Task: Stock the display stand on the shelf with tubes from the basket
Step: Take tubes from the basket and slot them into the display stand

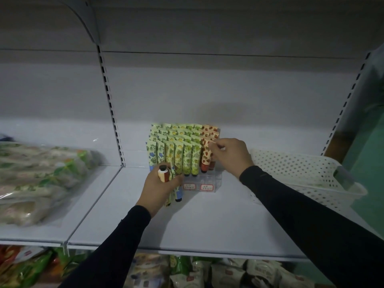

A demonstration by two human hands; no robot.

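Note:
A clear tiered display stand [202, 180] sits mid-shelf, filled with rows of upright green, yellow and red patterned tubes [179, 154]. My right hand [230, 155] pinches the flat top end of a red strawberry tube [205, 157] standing in the stand's front right part. My left hand [159, 187] grips a bunch of several tubes [165, 174] just in front of the stand's left side; one has a black cap pointing up, others hang below the palm. The white perforated basket [301, 173] stands on the shelf to the right.
Plastic-wrapped packs [39, 179] lie on the neighbouring shelf section at left. Bagged goods [187, 271] fill the shelf below. A slotted upright [110, 104] divides the back panel. Bare white shelf [207, 221] lies between me and the stand.

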